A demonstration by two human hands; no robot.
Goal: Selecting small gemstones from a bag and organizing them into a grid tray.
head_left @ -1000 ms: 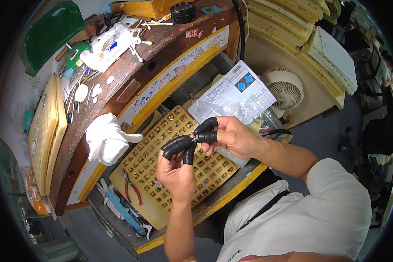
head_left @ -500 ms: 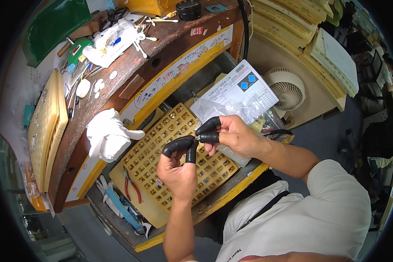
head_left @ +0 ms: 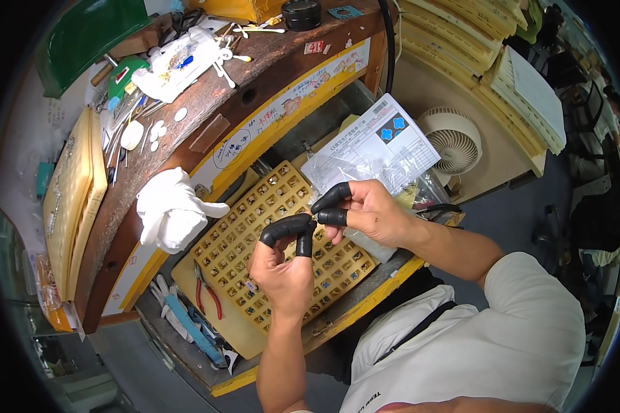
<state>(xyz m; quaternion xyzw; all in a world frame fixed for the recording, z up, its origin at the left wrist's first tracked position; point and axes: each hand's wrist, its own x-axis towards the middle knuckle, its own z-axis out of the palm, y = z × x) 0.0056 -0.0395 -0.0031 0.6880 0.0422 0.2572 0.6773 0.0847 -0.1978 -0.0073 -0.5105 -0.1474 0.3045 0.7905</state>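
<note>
From my remote station I look down through the head view, taking the yellow compartmented tray (head_left: pixel 238 335) as my landmark. Above its middle I have the left hand (head_left: pixel 282 275) and the right hand (head_left: pixel 372 213) meeting, with black covers on the thumb and index finger of each. The fingers of both hands are pinched together on 1 small piece (head_left: pixel 314 219), which sits right at the fingertips over the tray; it is too tiny and too hidden for me to tell its kind.

Below, many of the tray's square compartments hold little shiny items, and a few toward its right corner look blue. The pliers (head_left: pixel 216 301) with red handles lie on the tray's bare left margin. The tray rests in a drawer (head_left: pixel 393 277) with a yellow edge, and a blue tool (head_left: pixel 194 330) lies just left of the tray.

Beyond the tray's upper right side I see a printed sheet (head_left: pixel 358 141), partly covered by a clear plastic bag (head_left: pixel 396 171), and farther right a round fan (head_left: pixel 450 141). Up and left of the tray runs the brown counter (head_left: pixel 207 93), with a bundled white cloth (head_left: pixel 172 213) between its front and the tray.
</note>
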